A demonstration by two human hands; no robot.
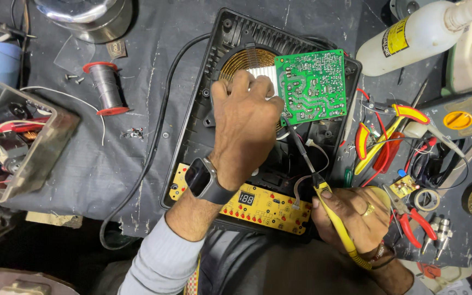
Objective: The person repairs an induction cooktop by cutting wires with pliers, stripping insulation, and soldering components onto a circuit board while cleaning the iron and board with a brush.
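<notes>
Left hand point(246, 128): palm down, fingers curled on the edge of the green rectangular printed circuit board point(311, 86), pinning it; a dark wristwatch point(206, 180) sits on the wrist.
Right hand point(356, 218): closed in a pen grip around the yellow-handled soldering iron point(334, 218), with a ring on one finger.
Iron tip: its dark shaft runs up and left, ending at the lower left corner of the green board, beside the left thumb; whether it touches cannot be told.
Green board: solder side up, tilted over the right half of the open black plastic cooker housing point(192, 131), partly covering the copper-coloured flat coil point(244, 61).
Handling of the board: judged light, stiff and brittle; best held by its bare edges, clear of the solder joints and thin wires.
Handling of the iron: judged light and rigid, hot at the metal end; to be held only by the yellow grip.
Front of housing: yellow strip-shaped control board with a small digit display point(263, 206), nearest the person.
Right of housing: red-and-yellow-handled pliers point(381, 136) and a multimeter with a yellow dial point(465, 117).
Upper right: white plastic bottle point(416, 35), lying tilted.
Left of housing: red-ended spool of solder wire point(105, 87) on the dark cloth.
</notes>
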